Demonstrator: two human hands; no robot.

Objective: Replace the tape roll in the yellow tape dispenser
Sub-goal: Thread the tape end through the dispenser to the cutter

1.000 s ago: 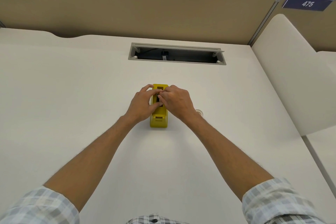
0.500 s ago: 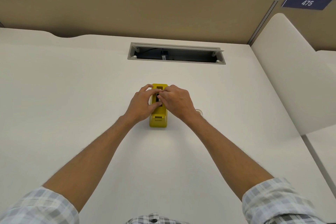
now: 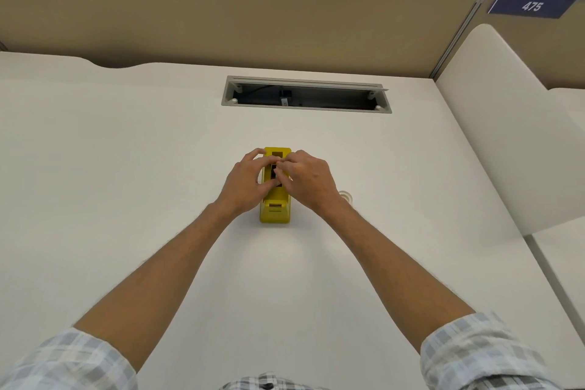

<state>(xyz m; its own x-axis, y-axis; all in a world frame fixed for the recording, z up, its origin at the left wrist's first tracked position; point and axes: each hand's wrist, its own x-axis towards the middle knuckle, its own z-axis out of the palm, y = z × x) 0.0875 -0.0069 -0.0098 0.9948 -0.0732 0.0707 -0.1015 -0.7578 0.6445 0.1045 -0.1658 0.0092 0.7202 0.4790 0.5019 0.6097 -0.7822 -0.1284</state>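
Both hands are staying where they were a moment ago, at the yellow tape dispenser [image 3: 274, 203], which is sitting unmoved mid-desk [image 3: 126, 168]. The left hand [image 3: 245, 185] and right hand [image 3: 308, 182] are pinching at its dark centre slot, fingertips closed together on something there; a clear tape roll [image 3: 346, 196] is lying just right of the right wrist.

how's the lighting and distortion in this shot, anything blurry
Head view: soft even light, faint shadows under the hands and dispenser; no glare on the desk. Wide-angle lens bends the partition and stretches the sleeves. The sign reads 475, slightly soft.
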